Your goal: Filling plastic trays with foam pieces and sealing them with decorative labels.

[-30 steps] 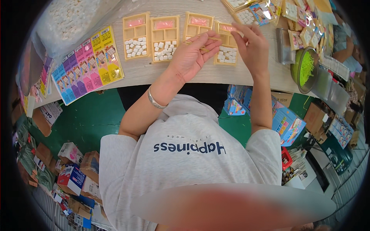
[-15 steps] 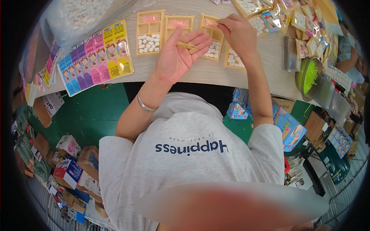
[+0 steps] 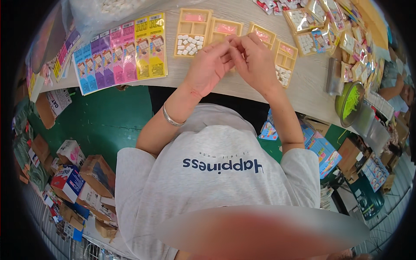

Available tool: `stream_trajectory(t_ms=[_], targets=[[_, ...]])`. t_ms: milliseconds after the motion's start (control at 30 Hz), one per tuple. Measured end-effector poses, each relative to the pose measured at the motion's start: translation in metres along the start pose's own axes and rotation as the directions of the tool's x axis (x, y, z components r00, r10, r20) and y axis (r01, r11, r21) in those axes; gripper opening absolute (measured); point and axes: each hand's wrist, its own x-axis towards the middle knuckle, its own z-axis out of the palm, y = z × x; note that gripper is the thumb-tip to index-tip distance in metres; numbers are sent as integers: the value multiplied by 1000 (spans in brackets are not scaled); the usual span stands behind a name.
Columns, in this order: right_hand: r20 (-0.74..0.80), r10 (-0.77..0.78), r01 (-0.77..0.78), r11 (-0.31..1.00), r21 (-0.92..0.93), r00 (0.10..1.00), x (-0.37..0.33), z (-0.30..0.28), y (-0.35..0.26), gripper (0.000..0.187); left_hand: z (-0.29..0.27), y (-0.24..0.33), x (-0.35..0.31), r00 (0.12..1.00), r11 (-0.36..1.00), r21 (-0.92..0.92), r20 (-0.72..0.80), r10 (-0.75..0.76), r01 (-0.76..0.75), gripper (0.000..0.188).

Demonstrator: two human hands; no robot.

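Between the two hands, over the middle of the row of yellow trays, sits whatever small piece is being handled; it is hidden by the fingertips, so its shape and long axis cannot be told. The left hand (image 3: 208,67) and the right hand (image 3: 255,60) meet fingertip to fingertip just above the second yellow tray (image 3: 223,29), both curled and pinched together at the tips. Neither hand is nearer: the piece lies right at their meeting point.

Just left of the hands stands a yellow tray (image 3: 191,32) with a pink slip in its upper compartment and white tablets in the lower. To the right lies another yellow tray (image 3: 284,63), also with white pieces, tilted along the bench (image 3: 242,93).

Farther left on the bench, a fan of long cards (image 3: 121,54) runs blue, purple, pink, yellow. At upper right is a heap of small filled clear packets (image 3: 333,26), and beyond it a green bowl (image 3: 349,102). Cardboard boxes (image 3: 99,173) lie on the green floor at lower left.
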Motion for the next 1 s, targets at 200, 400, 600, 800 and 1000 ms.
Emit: stream_trajectory(t_ms=[200,400,600,800,1000], targets=[[32,-48,49,998,-45,998,20,12,-2,11,-19,35,6,907,624,712,41,419,-321,17],[45,-115,115,993,-16,992,37,5,9,9,-26,89,22,942,409,857,228,245,-313,17],[-16,-171,158,938,-309,985,44,6,45,8,-55,117,52,896,115,961,186,404,-251,18],[-89,-126,77,903,-423,988,65,-7,65,16,-60,101,54,638,-604,797,462,616,6,10],[-45,-406,278,698,-660,913,126,-57,122,27,-42,101,68,643,-691,720,558,525,-61,11]])
